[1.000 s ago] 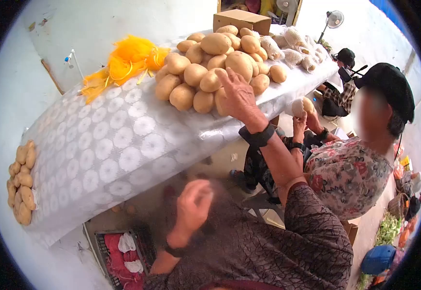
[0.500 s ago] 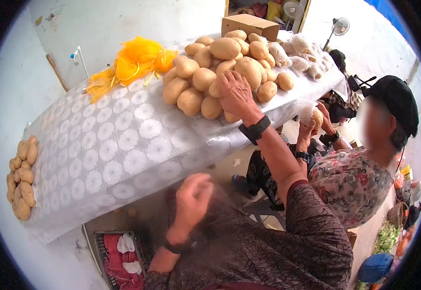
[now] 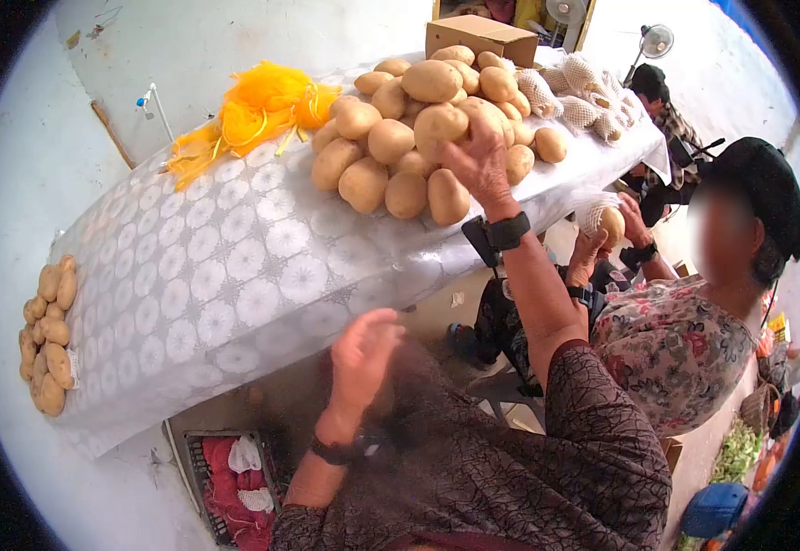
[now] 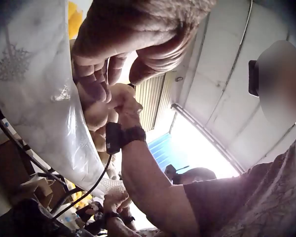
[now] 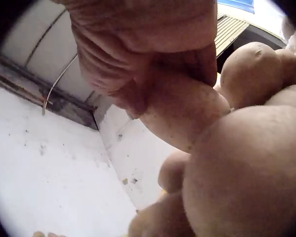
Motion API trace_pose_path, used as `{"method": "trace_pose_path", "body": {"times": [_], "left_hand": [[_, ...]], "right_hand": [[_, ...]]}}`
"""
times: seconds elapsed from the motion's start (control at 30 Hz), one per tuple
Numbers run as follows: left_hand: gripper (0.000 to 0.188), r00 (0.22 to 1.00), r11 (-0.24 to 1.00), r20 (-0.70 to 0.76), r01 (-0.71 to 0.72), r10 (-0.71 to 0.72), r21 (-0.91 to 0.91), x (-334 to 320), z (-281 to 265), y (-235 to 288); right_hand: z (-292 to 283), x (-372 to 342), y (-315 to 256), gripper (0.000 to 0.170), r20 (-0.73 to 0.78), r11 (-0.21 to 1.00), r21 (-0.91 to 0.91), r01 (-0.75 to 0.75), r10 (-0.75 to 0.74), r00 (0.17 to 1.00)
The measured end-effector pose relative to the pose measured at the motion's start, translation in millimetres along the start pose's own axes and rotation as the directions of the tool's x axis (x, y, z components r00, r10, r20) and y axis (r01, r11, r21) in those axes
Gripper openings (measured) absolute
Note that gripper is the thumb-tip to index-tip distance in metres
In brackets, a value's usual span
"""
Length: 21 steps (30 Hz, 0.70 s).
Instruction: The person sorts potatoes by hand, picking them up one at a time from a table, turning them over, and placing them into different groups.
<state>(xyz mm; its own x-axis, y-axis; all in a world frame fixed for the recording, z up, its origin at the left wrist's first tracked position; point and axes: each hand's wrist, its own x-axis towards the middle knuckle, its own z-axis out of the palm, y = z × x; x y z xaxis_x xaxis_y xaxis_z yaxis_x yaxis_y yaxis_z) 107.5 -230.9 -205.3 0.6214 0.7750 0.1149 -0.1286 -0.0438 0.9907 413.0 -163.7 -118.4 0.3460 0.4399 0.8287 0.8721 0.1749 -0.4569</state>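
Observation:
The right hand (image 3: 479,163) grips a potato (image 3: 439,125) at the top of a potato pile (image 3: 363,184) on the table. Close up in the right wrist view, fingers and thumb of the right hand (image 5: 148,44) curl round a potato (image 5: 182,111), with larger-looking potatoes (image 5: 251,168) beside it. The left hand (image 3: 360,363) hangs in front of the table edge, fingers loosely bent and holding nothing. In the left wrist view the left hand (image 4: 133,39) fills the top, and the right hand (image 4: 129,108) is at the pile beyond.
Yellow net bags (image 3: 267,110) lie left of the pile; net-wrapped potatoes (image 3: 579,87) and a carton (image 3: 481,39) stand behind. A smaller potato pile (image 3: 49,335) sits at the far left end. At the right, a seated person (image 3: 676,340) holds a netted potato. A crate (image 3: 191,459) stands below.
The right hand has moved from the pile's front potatoes up and back, and now grips one on top. The left hand stays in about the same place. The view has shifted slightly.

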Motion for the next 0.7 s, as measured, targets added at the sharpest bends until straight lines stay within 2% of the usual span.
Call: {"method": "trace_pose_path", "body": {"times": [0.03, 0.07, 0.1, 0.13, 0.17, 0.2, 0.23, 0.3, 0.33, 0.37, 0.43, 0.47, 0.5, 0.57, 0.6, 0.63, 0.7], "left_hand": [[0.025, 1.000, 0.998, -0.005, -0.001, 0.000, -0.057, 1.3, -0.1, 0.7], [0.025, 1.000, 0.998, -0.004, 0.001, -0.002, -0.056, 2.9, 0.5, 1.7], [0.027, 1.000, 0.996, -0.006, -0.020, 0.020, -0.091, 4.9, 1.1, 3.1], [0.029, 0.999, 0.991, -0.010, -0.042, 0.041, -0.127, 7.1, 1.8, 4.8], [0.029, 0.999, 0.991, -0.011, -0.041, 0.040, -0.127, 9.1, 3.0, 6.7], [0.033, 0.999, 0.986, 0.000, -0.046, 0.047, -0.161, 10.8, 4.7, 8.8], [0.037, 0.999, 0.979, 0.009, -0.049, 0.052, -0.196, 11.9, 6.7, 10.9], [0.042, 0.999, 0.966, 0.006, -0.030, 0.033, -0.257, 9.5, 12.9, 15.4], [0.048, 1.000, 0.949, 0.007, -0.017, 0.021, -0.314, 7.7, 15.8, 16.8], [0.048, 1.000, 0.950, 0.000, -0.008, 0.009, -0.313, 6.5, 17.8, 17.4], [0.058, 0.996, 0.824, 0.093, 0.061, -0.011, -0.563, 2.1, 21.1, 17.6], [0.066, 0.992, 0.816, 0.100, 0.117, -0.073, -0.566, -0.9, 23.8, 22.0], [0.066, 0.992, 0.814, 0.092, 0.125, -0.088, -0.567, -2.6, 24.5, 24.5], [0.071, 0.975, 0.687, 0.222, 0.181, -0.029, -0.704, -7.1, 24.2, 26.1], [0.073, 0.958, 0.644, 0.288, 0.222, -0.003, -0.732, -9.6, 22.0, 22.8], [0.073, 0.959, 0.641, 0.282, 0.224, -0.012, -0.734, -13.3, 19.8, 22.6], [0.072, 0.955, 0.565, 0.295, 0.255, -0.021, -0.785, -22.5, 16.1, 23.3]], "right_hand": [[-5.4, 4.0, -4.0, 0.040, -0.040, 0.995, 0.099, -0.003, 0.007, 0.999], [-7.1, 3.9, -3.6, 0.032, -0.034, 0.962, 0.256, -0.095, 0.107, 0.994], [-12.6, 4.5, -12.2, 0.032, -0.033, 0.962, 0.256, -0.096, 0.108, 0.994], [-21.5, 5.6, -27.5, 0.029, 0.026, 0.818, 0.523, -0.239, 0.265, 0.964], [-26.8, 5.7, -36.0, 0.025, 0.128, 0.582, 0.732, -0.353, 0.392, 0.911], [-33.3, 2.9, -35.3, 0.023, 0.208, 0.504, 0.742, -0.442, 0.453, 0.867], [-36.4, -4.3, -37.9, 0.023, 0.212, 0.503, 0.741, -0.446, 0.454, 0.865], [-45.1, -29.4, -51.6, 0.030, 0.372, 0.047, 0.909, -0.414, 0.357, 0.857], [-40.3, -45.0, -43.3, 0.032, 0.430, -0.029, 0.891, -0.453, 0.372, 0.822], [-45.3, -64.4, -38.3, 0.034, 0.524, -0.164, 0.851, -0.498, 0.236, 0.818], [-48.2, -88.6, -78.4, 0.035, 0.580, -0.315, 0.803, -0.506, 0.222, 0.783], [-46.3, -98.6, -100.6, 0.038, 0.575, -0.284, 0.817, -0.502, 0.353, 0.738], [-46.4, -111.3, -105.8, 0.038, 0.586, -0.293, 0.809, -0.509, 0.358, 0.727], [-45.8, -133.7, -111.9, 0.049, 0.719, -0.290, 0.695, -0.658, 0.270, 0.640], [-50.6, -140.4, -111.4, 0.051, 0.804, -0.345, 0.589, -0.731, 0.157, 0.573], [-49.6, -145.7, -114.5, 0.051, 0.810, -0.352, 0.580, -0.735, 0.158, 0.564], [-46.9, -154.8, -120.9, 0.049, 0.757, -0.192, 0.654, -0.732, 0.172, 0.631]]}}
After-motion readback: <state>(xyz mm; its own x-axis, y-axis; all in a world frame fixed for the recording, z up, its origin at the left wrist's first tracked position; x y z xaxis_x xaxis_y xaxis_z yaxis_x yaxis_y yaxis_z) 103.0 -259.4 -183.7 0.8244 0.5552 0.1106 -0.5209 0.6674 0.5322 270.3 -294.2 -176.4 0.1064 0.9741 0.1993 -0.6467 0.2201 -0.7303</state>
